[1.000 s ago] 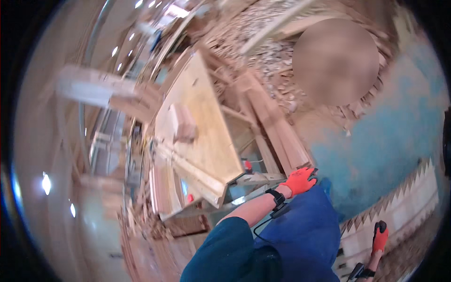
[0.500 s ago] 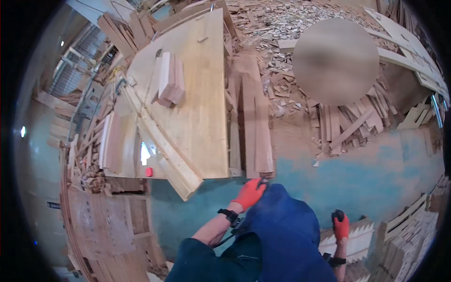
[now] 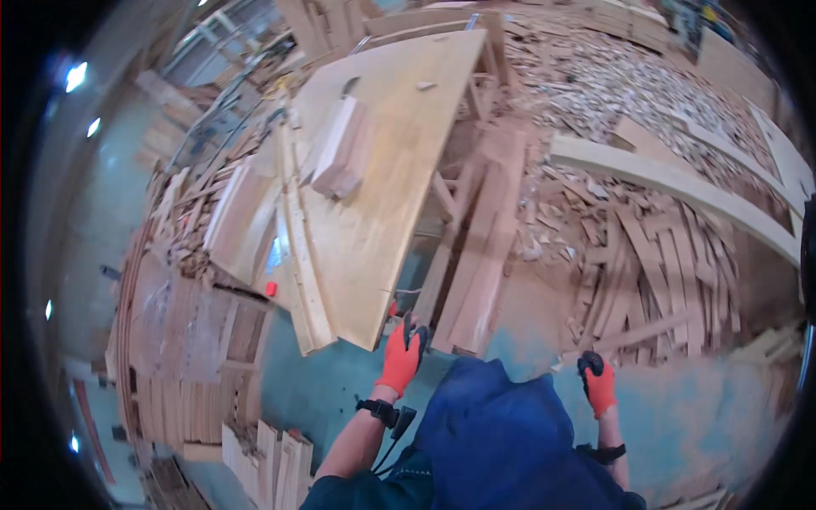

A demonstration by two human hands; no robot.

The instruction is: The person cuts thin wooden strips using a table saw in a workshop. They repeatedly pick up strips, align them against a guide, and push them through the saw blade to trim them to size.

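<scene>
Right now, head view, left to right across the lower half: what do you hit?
Stacked boards → red block → left hand → leaning planks → right hand → scrap slat pile.

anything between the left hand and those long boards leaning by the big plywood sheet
Nothing visible does. The left hand in its orange glove is stretched open right next to the lower end of the leaning boards, with only a bit of blue floor near it. The right hand hangs apart, near scattered scrap wood.
</scene>
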